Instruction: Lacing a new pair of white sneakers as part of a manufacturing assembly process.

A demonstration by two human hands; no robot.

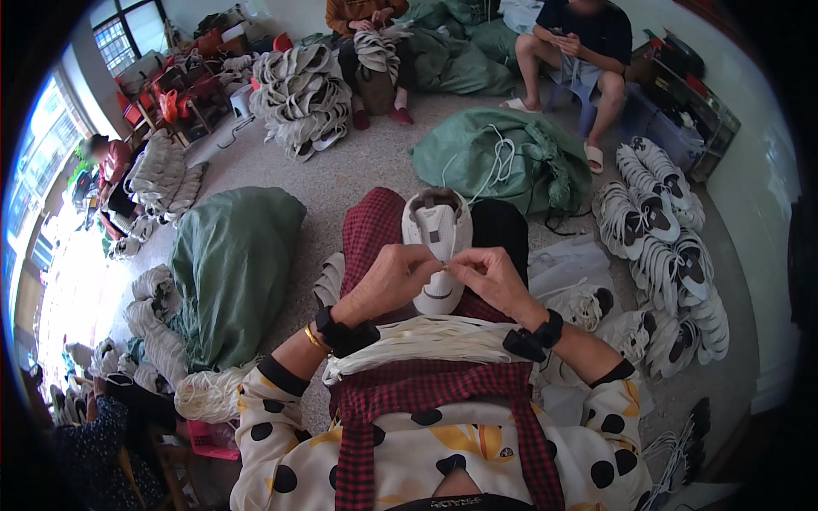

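A white shoe (455, 223) rests on my lap between the knees, toe towards me, its opening at the far end. Over its toe half, my left hand (394, 277) and my right hand (494, 277) meet fingertip to fingertip. Both are closed in a pinch. Whatever lies between the fingertips is too small to make out. Just below my wrists, a thick bundle of cream shoelaces (426, 342) stretches across my lap, over a red-and-black checked apron (426, 387).
Green sacks stand at left (234, 272) and ahead (486, 157). Stacked shoe uppers (652, 247) line the right side, with another pile (298, 98) farther back. One person (366, 21) sits at the back, another person (584, 43) at back right. More people sit along the left.
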